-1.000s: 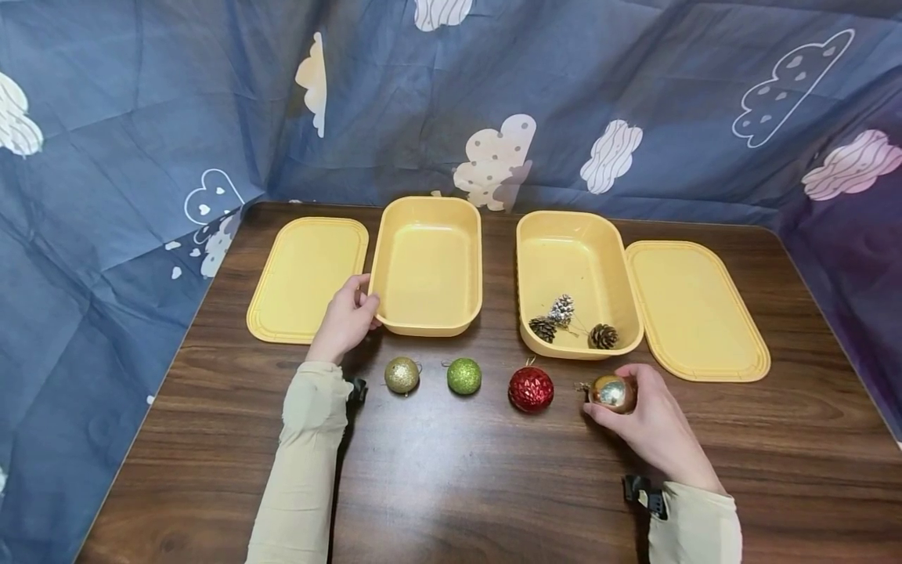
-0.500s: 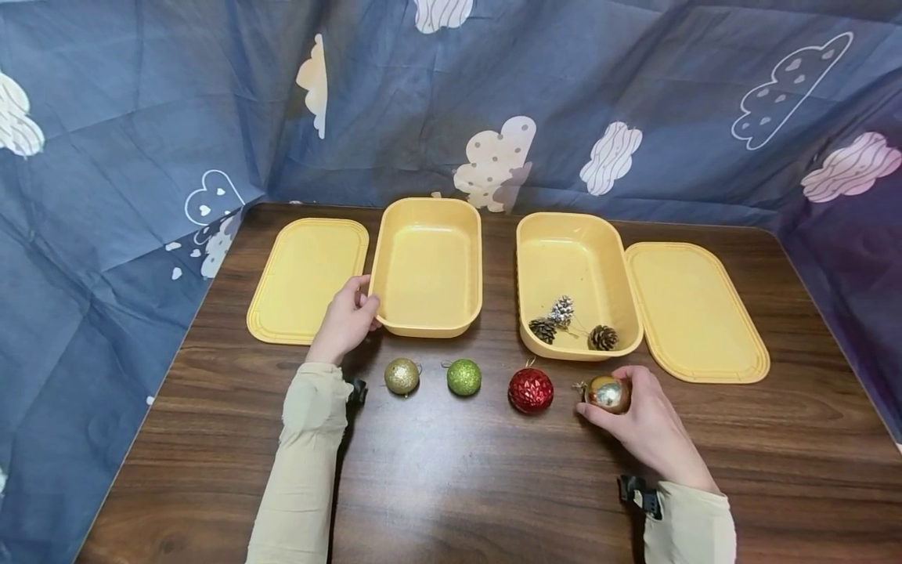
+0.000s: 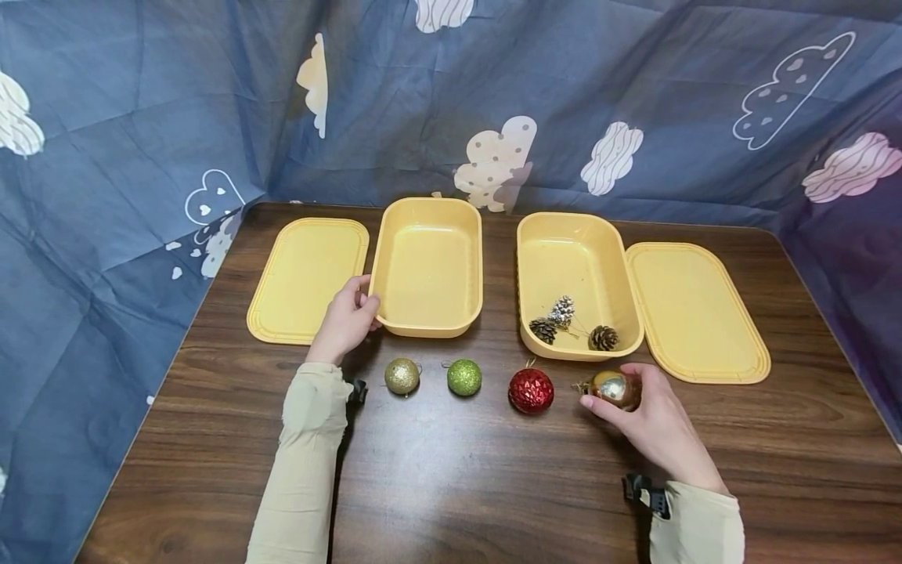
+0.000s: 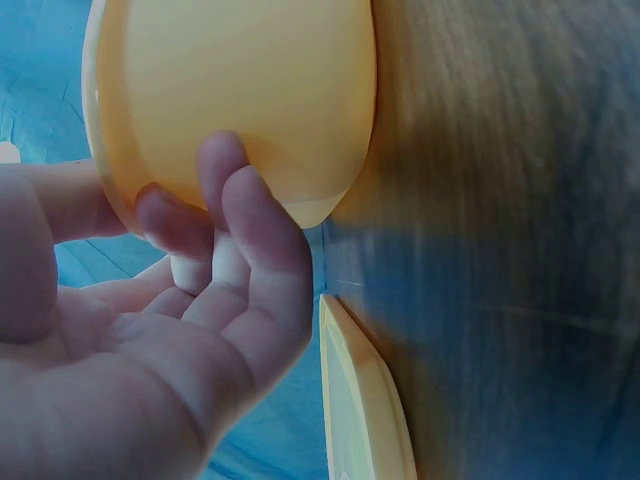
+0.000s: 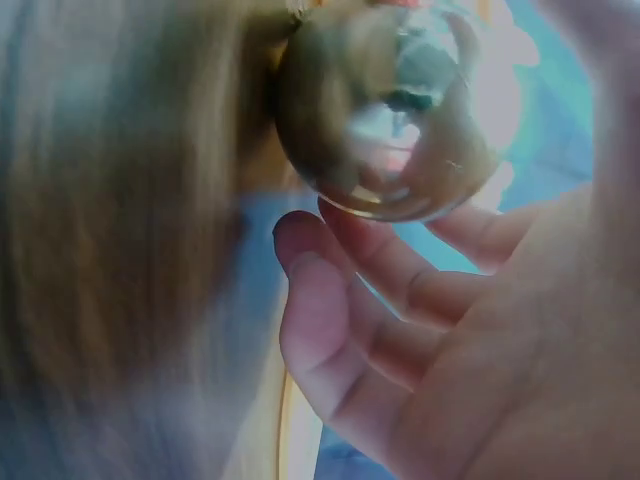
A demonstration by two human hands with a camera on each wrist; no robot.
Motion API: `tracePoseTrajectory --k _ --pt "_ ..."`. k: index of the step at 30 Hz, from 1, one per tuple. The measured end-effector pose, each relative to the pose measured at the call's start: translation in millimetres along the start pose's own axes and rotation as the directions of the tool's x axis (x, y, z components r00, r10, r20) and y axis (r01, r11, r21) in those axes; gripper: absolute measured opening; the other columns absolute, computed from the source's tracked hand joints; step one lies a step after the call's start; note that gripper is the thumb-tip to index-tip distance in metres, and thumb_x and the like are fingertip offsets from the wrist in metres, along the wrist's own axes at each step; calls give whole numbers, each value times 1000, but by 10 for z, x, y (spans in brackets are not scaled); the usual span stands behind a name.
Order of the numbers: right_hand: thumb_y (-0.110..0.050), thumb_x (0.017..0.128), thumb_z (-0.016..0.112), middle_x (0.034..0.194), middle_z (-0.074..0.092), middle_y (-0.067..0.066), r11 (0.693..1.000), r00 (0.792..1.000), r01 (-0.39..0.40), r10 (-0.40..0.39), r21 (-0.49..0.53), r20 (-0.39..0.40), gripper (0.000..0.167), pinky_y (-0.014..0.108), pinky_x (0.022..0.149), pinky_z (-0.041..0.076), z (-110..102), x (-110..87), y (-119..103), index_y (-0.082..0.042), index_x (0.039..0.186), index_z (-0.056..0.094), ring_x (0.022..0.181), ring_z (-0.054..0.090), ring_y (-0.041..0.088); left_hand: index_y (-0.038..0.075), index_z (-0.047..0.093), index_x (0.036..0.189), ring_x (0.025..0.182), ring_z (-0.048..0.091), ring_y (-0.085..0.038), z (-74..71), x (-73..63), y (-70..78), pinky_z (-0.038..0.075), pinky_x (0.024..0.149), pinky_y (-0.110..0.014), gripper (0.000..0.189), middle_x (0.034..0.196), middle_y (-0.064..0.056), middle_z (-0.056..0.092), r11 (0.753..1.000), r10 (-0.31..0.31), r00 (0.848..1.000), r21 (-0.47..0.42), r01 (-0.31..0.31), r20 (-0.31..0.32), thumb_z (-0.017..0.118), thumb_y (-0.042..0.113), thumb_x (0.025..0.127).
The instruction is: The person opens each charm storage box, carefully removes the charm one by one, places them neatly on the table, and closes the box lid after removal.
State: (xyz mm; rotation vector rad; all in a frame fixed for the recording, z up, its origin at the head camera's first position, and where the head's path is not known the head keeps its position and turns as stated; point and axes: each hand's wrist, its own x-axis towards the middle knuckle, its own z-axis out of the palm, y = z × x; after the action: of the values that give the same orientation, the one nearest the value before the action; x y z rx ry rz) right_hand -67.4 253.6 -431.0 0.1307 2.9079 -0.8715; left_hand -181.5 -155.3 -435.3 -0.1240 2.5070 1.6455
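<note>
In the head view my left hand (image 3: 344,319) grips the near left corner of the left yellow plastic box (image 3: 427,330), thumb at its rim. The left wrist view shows curled fingers (image 4: 265,235) against the outside of the box wall. My right hand (image 3: 661,427) holds a shiny gold Christmas ball (image 3: 610,387) between thumb and fingers, close over the table. That ball fills the top of the right wrist view, fingertips right below it. In a row to its left lie a red faceted ball (image 3: 532,391), a green glitter ball (image 3: 464,377) and a gold glitter ball (image 3: 402,376).
The right yellow box (image 3: 578,274) holds a frosted pine cone (image 3: 562,311) and two brown pine cones (image 3: 603,338). Flat yellow lids lie outside the boxes, a left lid (image 3: 310,274) and a right lid (image 3: 698,309). A blue cloth (image 3: 395,102) hangs behind the brown table (image 3: 451,478).
My right hand shifted slightly left with the shiny gold ball, then back right to about where it was. The left hand, both boxes and the other balls have stayed in place.
</note>
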Motion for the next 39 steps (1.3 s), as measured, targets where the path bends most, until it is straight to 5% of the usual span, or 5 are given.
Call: tracePoseTrajectory --k 12,15,23,33,39 --pt "-45 89 65 122 51 28 999 998 -8 11 48 -57 73 43 77 46 -336 78 124 7 133 39 103 57 41 2 37 144 65 60 -13 7 -2 5 54 66 -27 48 80 -6 51 1000 -11 1000 15 11 -5 45 13 98" --pt "-44 93 60 121 52 28 998 996 8 -2 63 -95 67 32 76 44 -443 135 147 6 133 41 103 56 38 2 37 144 65 60 -13 5 -11 8 55 66 -29 48 80 -6 52 1000 -5 1000 22 5 -8 45 13 98" --pt "-39 96 54 119 58 23 993 981 29 -6 117 -194 54 16 72 38 -552 319 146 2 131 47 89 42 -8 2 37 144 65 60 -13 12 -18 -2 55 67 -33 48 80 -7 52 1000 4 1000 27 -4 -9 46 14 99" --pt "-40 99 47 117 59 29 993 991 -26 41 117 -128 54 29 74 42 -471 486 164 7 125 53 104 57 37 3 39 143 76 65 -23 -4 -79 -26 50 64 -27 49 86 -8 54 992 18 1000 127 -16 -18 48 24 100" --pt "-36 100 47 103 65 25 996 995 -6 15 85 -98 47 31 73 43 -425 516 169 6 116 59 89 59 27 1 42 141 102 55 -32 -111 -114 71 45 89 -42 53 108 -18 55 963 72 994 265 -47 -85 49 33 99"
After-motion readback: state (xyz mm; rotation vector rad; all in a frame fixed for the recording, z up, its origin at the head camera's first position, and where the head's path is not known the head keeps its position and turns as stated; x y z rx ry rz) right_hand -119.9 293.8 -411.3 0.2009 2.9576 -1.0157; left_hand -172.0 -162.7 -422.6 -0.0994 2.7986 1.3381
